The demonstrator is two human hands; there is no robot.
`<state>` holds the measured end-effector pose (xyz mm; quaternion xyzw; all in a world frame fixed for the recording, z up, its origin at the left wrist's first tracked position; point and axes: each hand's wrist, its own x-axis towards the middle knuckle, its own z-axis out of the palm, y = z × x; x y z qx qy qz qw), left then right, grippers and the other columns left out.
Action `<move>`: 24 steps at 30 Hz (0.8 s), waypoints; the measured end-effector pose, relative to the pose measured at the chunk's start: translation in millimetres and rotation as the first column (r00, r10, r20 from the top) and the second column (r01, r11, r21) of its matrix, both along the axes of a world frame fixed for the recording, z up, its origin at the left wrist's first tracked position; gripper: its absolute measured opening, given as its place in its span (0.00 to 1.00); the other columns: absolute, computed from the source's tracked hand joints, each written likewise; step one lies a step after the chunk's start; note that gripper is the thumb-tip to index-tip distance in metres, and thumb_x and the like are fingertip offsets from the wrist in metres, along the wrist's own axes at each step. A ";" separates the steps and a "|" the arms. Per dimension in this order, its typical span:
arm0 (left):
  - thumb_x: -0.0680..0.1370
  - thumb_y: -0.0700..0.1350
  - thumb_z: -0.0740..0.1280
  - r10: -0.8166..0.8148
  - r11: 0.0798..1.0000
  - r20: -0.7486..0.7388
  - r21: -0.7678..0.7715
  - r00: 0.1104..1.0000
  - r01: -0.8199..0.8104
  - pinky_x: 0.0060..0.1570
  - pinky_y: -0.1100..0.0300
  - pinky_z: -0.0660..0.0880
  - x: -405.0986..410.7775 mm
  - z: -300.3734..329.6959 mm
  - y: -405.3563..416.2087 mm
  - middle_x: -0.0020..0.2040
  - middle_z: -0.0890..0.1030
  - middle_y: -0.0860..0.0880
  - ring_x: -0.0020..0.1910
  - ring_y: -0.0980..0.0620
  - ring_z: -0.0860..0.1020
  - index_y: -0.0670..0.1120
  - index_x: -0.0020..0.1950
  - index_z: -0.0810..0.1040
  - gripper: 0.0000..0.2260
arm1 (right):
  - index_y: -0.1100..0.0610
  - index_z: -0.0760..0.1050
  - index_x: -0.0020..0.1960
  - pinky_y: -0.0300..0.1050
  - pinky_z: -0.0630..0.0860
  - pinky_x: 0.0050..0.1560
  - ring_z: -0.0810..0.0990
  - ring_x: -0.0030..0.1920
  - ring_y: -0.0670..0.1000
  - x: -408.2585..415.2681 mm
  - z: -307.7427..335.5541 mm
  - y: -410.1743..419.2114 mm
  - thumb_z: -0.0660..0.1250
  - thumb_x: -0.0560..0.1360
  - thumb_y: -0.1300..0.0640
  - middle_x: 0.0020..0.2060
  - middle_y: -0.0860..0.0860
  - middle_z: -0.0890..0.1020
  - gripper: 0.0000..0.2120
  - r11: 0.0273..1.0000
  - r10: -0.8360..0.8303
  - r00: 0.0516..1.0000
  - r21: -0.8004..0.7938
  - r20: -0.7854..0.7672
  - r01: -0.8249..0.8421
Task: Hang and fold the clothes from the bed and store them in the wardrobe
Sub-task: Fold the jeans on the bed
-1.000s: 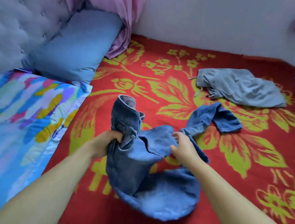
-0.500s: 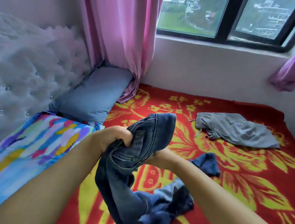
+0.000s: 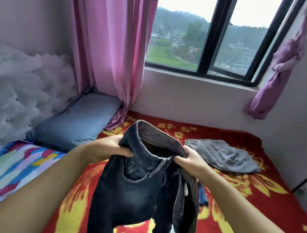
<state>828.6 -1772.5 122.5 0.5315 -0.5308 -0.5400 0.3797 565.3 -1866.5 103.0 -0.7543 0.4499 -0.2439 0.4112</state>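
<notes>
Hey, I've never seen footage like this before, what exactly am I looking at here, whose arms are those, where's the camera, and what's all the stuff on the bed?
There is no machine here. A person wears a wide-angle camera on the head, looking forward and down, so the two bare arms reaching in from below are their own.

The left hand and right hand each grip one side of the waistband of a pair of dark blue denim jeans, held up so the legs hang down towards the bed.

Below is a red blanket with yellow flowers. A crumpled grey garment lies on it to the right. To the left are a plain blue pillow and a multicoloured pillow, against a pale tufted headboard. Behind are pink curtains and a dark-framed window.
</notes>
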 end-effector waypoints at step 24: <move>0.61 0.67 0.75 0.274 0.860 0.255 -0.498 0.927 -0.117 0.74 0.64 0.52 -162.2 -65.9 4.4 0.79 0.44 0.61 0.77 0.63 0.46 0.63 0.72 0.25 0.62 | 0.60 0.72 0.37 0.37 0.72 0.26 0.76 0.25 0.50 30.2 90.4 -3.4 0.58 0.77 0.60 0.27 0.53 0.77 0.11 0.799 -0.485 0.751 0.576 0.449 0.172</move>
